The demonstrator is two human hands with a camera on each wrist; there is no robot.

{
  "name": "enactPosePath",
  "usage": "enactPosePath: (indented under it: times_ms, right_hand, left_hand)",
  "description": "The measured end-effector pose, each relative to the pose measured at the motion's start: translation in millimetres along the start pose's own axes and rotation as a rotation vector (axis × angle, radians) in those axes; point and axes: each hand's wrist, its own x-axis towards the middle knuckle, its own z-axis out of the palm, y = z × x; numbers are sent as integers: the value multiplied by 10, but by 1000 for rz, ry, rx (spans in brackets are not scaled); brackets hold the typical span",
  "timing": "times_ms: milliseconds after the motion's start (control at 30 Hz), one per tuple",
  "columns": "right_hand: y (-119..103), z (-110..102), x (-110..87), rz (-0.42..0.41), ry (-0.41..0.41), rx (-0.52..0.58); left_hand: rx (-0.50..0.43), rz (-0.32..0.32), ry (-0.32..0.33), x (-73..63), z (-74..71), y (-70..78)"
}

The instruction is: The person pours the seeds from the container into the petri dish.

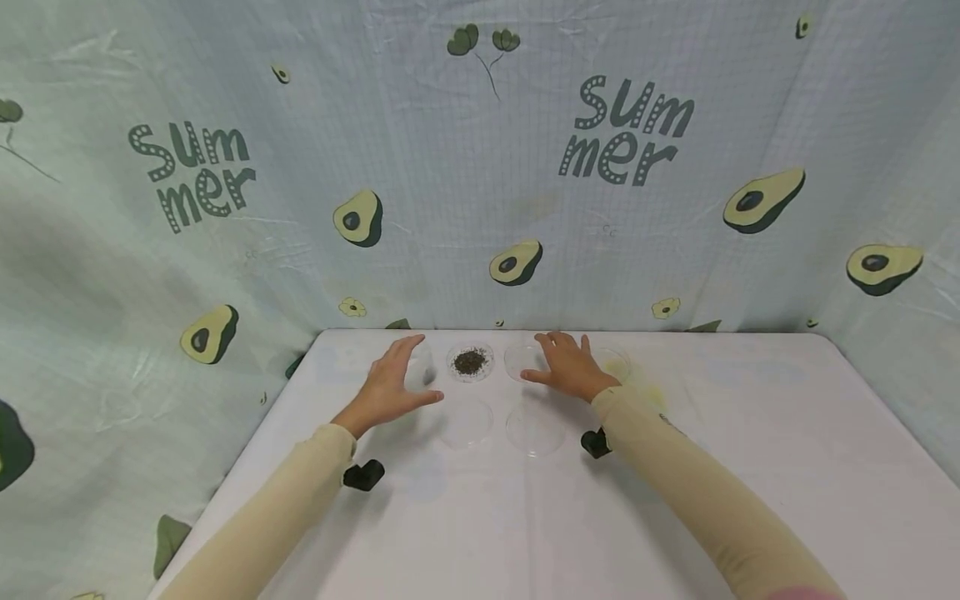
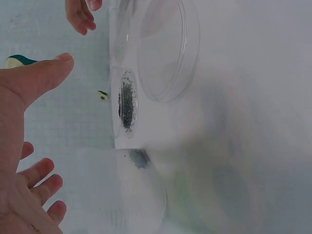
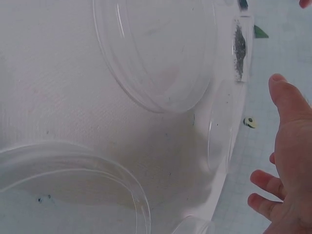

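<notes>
My left hand [image 1: 385,390] is spread, thumb apart from the fingers, beside a clear container [image 1: 420,367] with something dark in it. In the left wrist view that hand [image 2: 19,126] shows nothing in its grasp. A clear round dish [image 1: 470,363] of dark, dried-looking flakes [image 2: 127,105] stands to its right. My right hand [image 1: 572,369] hovers with loosely spread fingers over or beside another clear dish [image 1: 516,364], which it partly hides. Whether its fingertips touch the dish I cannot tell. Two clear dishes, a left one [image 1: 467,422] and a right one [image 1: 535,431], lie nearer to me.
Another clear dish [image 1: 617,363] lies right of my right hand, partly behind the wrist. Dark wrist mounts hang under both sleeves, at the left [image 1: 363,475] and right [image 1: 596,443]. A printed curtain [image 1: 435,167] rises behind the white table's [image 1: 480,533] far edge.
</notes>
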Motion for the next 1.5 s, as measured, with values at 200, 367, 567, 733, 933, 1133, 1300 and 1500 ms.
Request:
enactPosePath:
  times_ms: [200, 367, 567, 733, 933, 1133, 1300, 1500]
  right_hand:
    - [4, 28, 38, 26, -15, 4]
    - [12, 68, 70, 47, -12, 6]
    - [2, 91, 81, 65, -33, -13]
    - [-15, 112, 77, 84, -46, -22]
    - [-8, 173, 92, 89, -35, -61]
    - [5, 213, 121, 92, -31, -104]
    - [11, 219, 117, 89, -29, -105]
    - [27, 227, 81, 86, -32, -110]
  left_hand:
    - [1, 31, -57, -4, 26, 64]
    - [-36, 43, -110, -7, 57, 114]
    - [-96, 50, -185, -11, 119, 129]
    - [-101, 82, -220, -14, 200, 103]
    - [-101, 85, -281, -47, 270, 123]
    - [-101, 89, -322, -72, 302, 125]
    - [-81, 121, -343, -61, 353, 94]
    - [-65, 153, -386, -42, 402, 80]
